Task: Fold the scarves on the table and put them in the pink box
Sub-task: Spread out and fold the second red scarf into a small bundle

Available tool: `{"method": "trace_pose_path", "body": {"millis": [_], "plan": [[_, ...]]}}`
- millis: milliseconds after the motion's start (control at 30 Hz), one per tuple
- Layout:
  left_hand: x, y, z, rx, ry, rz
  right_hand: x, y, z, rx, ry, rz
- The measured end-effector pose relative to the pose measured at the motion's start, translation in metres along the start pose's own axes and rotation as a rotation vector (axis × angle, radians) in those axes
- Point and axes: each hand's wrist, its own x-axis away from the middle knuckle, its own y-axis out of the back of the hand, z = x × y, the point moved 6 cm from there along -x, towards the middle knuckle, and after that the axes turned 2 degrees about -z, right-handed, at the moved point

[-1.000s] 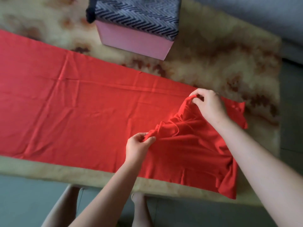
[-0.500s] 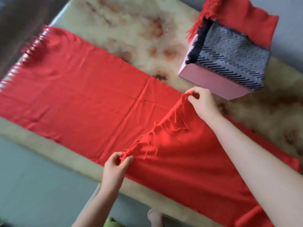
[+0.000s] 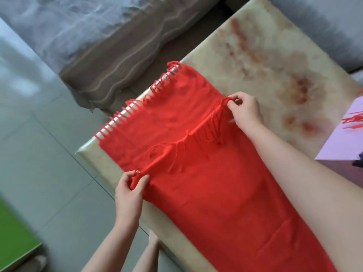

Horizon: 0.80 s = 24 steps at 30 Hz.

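On the cream marbled table (image 3: pixel 265 55), the long red fringed scarf (image 3: pixel 216 193) lies doubled over, our left hand (image 3: pixel 129 191) pinching its upper end's near corner and our right hand (image 3: pixel 245 112) the far corner. Laid down askew, we judge, that end would miss the lower fringe (image 3: pixel 137 107) at the table's left rim and its tassels (image 3: pixel 214 132) would bunch underneath. The pink box (image 3: pixel 337 142) is cut off at the right, its opening hidden from us.
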Motion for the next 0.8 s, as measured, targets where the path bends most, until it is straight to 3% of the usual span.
{"method": "trace_pose_path", "body": {"millis": [367, 800], "plan": [[-0.084, 0.038, -0.031, 0.151, 0.016, -0.203, -0.071, -0.092, 0.089, 0.018, 0.075, 0.030], [-0.097, 0.036, -0.053, -0.056, -0.083, -0.298, -0.094, -0.113, 0.084, 0.064, 0.058, 0.011]]}}
